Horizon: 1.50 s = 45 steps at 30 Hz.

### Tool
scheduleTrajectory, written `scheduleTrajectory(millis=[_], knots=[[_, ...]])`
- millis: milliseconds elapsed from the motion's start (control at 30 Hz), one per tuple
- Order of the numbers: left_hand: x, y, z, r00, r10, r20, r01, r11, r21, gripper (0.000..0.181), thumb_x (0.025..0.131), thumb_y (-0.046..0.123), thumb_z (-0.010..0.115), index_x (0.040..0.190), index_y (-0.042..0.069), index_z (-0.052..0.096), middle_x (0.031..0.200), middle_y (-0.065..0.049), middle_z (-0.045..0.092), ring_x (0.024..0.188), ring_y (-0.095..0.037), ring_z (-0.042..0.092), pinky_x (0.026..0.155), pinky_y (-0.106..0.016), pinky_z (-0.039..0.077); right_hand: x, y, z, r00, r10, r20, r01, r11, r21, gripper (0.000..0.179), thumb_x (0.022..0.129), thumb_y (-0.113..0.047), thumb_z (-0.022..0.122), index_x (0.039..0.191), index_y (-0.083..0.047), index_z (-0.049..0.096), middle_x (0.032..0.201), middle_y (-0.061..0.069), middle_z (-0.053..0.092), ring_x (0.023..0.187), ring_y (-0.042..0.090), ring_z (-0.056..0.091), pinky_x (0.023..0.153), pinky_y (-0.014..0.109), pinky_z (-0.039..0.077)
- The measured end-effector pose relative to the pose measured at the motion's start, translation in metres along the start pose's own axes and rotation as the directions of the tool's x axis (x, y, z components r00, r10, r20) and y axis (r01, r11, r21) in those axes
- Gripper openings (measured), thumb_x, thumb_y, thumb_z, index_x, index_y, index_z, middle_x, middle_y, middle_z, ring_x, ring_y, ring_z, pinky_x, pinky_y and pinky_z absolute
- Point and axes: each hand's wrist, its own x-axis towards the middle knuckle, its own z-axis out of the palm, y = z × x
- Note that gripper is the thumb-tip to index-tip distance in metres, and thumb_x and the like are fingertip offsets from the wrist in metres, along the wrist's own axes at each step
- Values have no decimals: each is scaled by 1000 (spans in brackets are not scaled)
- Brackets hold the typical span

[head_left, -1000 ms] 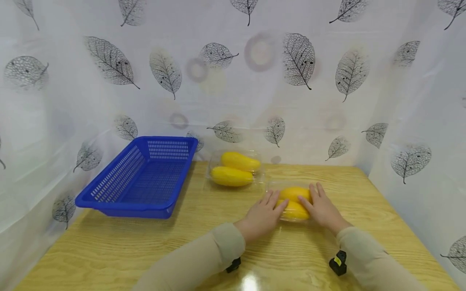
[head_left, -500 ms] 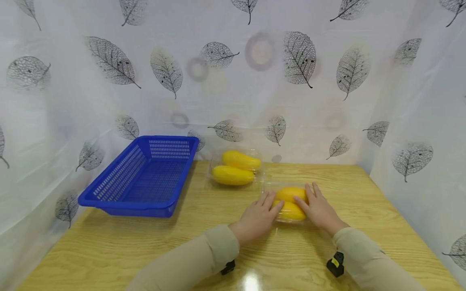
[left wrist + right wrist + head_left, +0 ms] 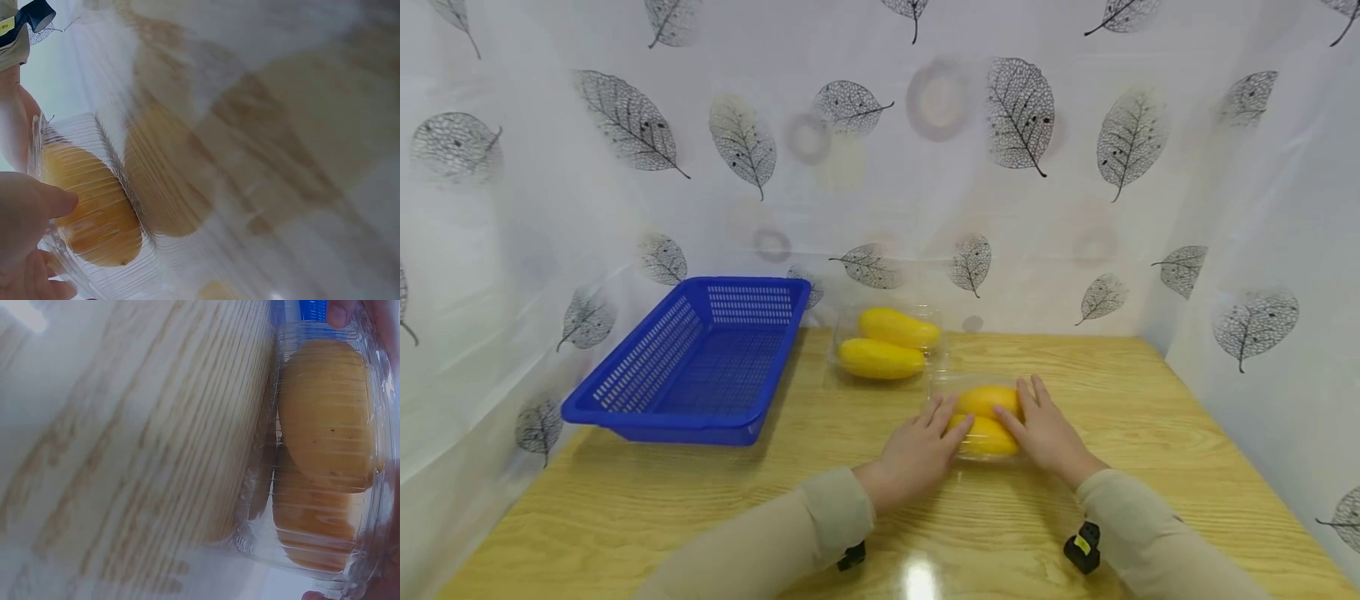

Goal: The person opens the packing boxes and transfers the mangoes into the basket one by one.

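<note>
A clear plastic clamshell box (image 3: 987,456) with two yellow-orange mangoes (image 3: 988,401) inside lies on the table between both hands. My left hand (image 3: 916,450) holds its left end, the thumb on the near side and the fingers spread further back. At the right end, my right hand (image 3: 1051,437) holds the box in the same way. In the left wrist view one mango (image 3: 94,212) shows through the ribbed wall, beside the left thumb. Both mangoes (image 3: 325,419) are visible through the plastic in the right wrist view, where only fingertips and edges of hands appear.
A second clear box holding two yellow mangoes (image 3: 882,358) sits behind, to the left, near the table's back edge. A blue plastic basket (image 3: 754,429) with nothing in it stands at the left. A leaf-patterned white curtain (image 3: 880,192) surrounds the wooden table (image 3: 992,533).
Both hands have slid the nearer box of mangoes a short way to the left across the table. The rear box and the basket stay in place.
</note>
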Motion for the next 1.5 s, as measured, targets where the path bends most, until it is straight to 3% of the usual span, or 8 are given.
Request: scheduleTrajectory(millis=[167, 767, 1033, 1333, 1500], knots=[[-5, -3, -1, 999, 14, -42, -14, 1000, -2, 49, 100, 33, 40, 146, 19, 32, 150, -16, 24, 135, -30, 28, 91, -32, 47, 1, -3, 3, 1000, 0, 1, 0, 1000, -3, 81, 97, -53, 32, 142, 12, 17, 147, 35, 4, 128, 54, 20, 101, 62, 24], [-20, -14, 1, 999, 0, -38, 0, 1000, -7, 48, 101, 32, 38, 146, 19, 31, 151, -15, 23, 135, -31, 27, 93, -34, 46, 3, -20, 12, 1000, -9, 8, 9, 1000, 5, 79, 97, -52, 31, 142, 12, 17, 146, 36, 5, 130, 53, 18, 102, 61, 23], [-30, -22, 2, 1000, -10, -3, 10, 1000, -11, 49, 101, 34, 36, 148, 20, 28, 152, -14, 19, 137, -30, 22, 93, -34, 46, 4, -32, 15, 1000, -13, 14, 13, 1000, 11, 79, 98, -51, 32, 143, 11, 16, 147, 35, 5, 131, 52, 18, 103, 60, 23], [-43, -32, 4, 998, -15, -55, 14, 1000, -24, 49, 100, 33, 42, 146, 19, 33, 151, -13, 24, 136, -28, 26, 92, -32, 47, 5, -44, 23, 999, -8, 35, 8, 1000, 5, 83, 96, -57, 28, 144, 10, 15, 148, 33, 4, 131, 51, 17, 103, 60, 24], [-48, -34, 3, 999, -33, -40, 31, 999, -36, 48, 100, 34, 40, 146, 20, 33, 151, -13, 23, 136, -28, 25, 92, -33, 47, 7, -49, 26, 999, -3, 43, 3, 1000, 12, 84, 95, -59, 29, 145, 8, 14, 149, 31, 3, 132, 49, 17, 103, 60, 25]])
